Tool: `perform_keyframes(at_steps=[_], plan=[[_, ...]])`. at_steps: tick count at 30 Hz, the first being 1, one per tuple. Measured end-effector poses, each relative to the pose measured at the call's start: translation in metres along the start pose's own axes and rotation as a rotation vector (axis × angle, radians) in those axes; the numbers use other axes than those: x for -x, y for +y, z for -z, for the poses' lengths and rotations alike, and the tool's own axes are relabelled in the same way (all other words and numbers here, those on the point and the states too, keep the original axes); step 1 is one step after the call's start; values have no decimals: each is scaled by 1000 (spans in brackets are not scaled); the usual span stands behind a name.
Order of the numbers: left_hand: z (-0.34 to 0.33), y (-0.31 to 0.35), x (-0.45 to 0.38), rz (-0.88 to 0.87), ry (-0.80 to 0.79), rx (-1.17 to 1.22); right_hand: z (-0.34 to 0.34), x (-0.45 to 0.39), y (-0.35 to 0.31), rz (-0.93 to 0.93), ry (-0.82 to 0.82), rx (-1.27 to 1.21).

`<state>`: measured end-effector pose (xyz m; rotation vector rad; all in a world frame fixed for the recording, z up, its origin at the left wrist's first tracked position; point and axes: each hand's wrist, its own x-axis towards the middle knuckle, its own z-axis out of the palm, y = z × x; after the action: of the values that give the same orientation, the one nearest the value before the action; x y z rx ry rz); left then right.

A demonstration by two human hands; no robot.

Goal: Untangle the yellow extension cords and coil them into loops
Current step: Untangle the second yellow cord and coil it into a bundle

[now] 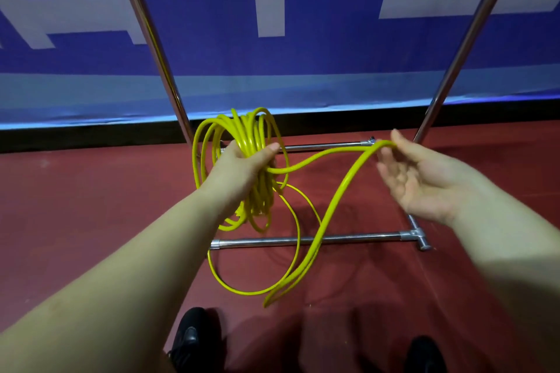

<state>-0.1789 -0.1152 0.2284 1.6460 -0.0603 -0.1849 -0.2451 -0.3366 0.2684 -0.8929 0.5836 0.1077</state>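
Many yellow loops (245,142) sit clenched in the left hand (242,165) at ten o'clock, while the right hand (415,174), spread wide at two o'clock, carries the slack cord (330,206) over its fingertips, mid-coil, so next comes another loop laid leftward.

Bare forearms, no sleeves; black shoes (191,339) on both feet.

Glossy yellow extension cord (245,142), mostly coiled in upright loops, loose length trailing to floor
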Motion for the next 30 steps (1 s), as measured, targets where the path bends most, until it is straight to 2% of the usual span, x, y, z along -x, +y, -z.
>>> perform_keyframes(at_steps=[5, 11, 18, 21, 23, 24, 28, 30], plan=[[-11, 0, 9, 18, -165, -197, -3, -7, 9, 42, 72, -77], [-16, 7, 20, 88, -415, -225, -7, -14, 11, -27, 144, -220], [-28, 6, 36, 184, -598, -58, -11, -21, 14, -50, 101, -343], [-32, 9, 40, 211, -573, 94, -14, -19, 12, -15, 82, -309], [-32, 10, 38, 249, -470, 179, -16, -15, 9, -8, 33, -174], [-32, 10, 36, 265, -406, 221, -16, -13, 9, 4, 4, -21], [-27, 5, 19, 293, -163, 332, -23, 4, 29, 177, -78, 956], [-23, 3, 13, 297, -57, 326, -24, 9, 52, 242, -213, 1214]])
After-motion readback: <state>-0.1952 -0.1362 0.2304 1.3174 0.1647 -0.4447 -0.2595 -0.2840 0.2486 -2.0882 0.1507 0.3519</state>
